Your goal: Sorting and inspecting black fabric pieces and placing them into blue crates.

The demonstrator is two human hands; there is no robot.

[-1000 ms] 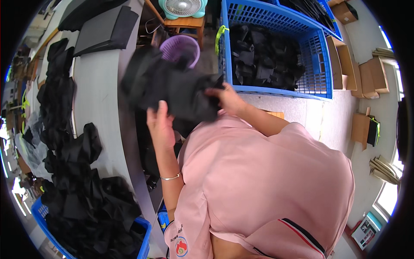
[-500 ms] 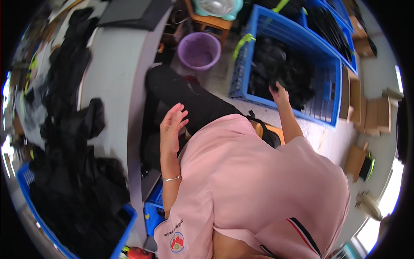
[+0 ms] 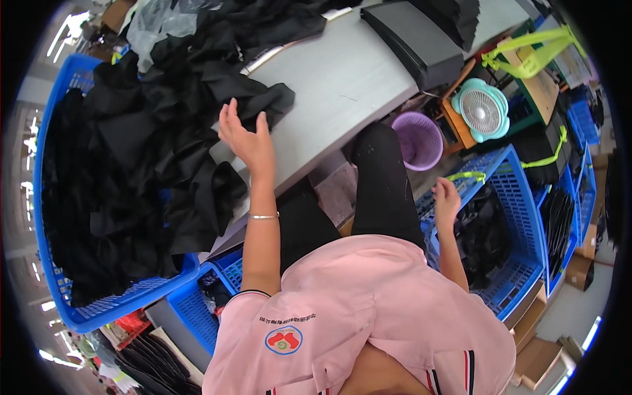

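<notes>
My left hand (image 3: 249, 145) is raised beside a heap of black fabric pieces (image 3: 151, 125), its fingers spread and nothing in its grasp. The heap spills from a large blue crate (image 3: 99, 322) onto the edge of the pale grey table (image 3: 329, 79). My right hand (image 3: 447, 203) hovers by the near left side of another blue crate (image 3: 520, 178), low on my right. Its fingers are loosely bent and a little apart, with no object visible in them. More black pieces (image 3: 484, 230) lie inside that crate.
A stack of black sheets (image 3: 415, 46) rests on the table's far end. Beyond my knees stand a purple basket (image 3: 419, 139) and a teal fan (image 3: 482, 108) on a wooden chair (image 3: 459, 128). Further crates and cardboard boxes (image 3: 536, 359) line the right side.
My view has swung left toward the table and the fabric heap. My right hand has come away from above the black pieces in the right crate; my left hand now reaches beside the heap.
</notes>
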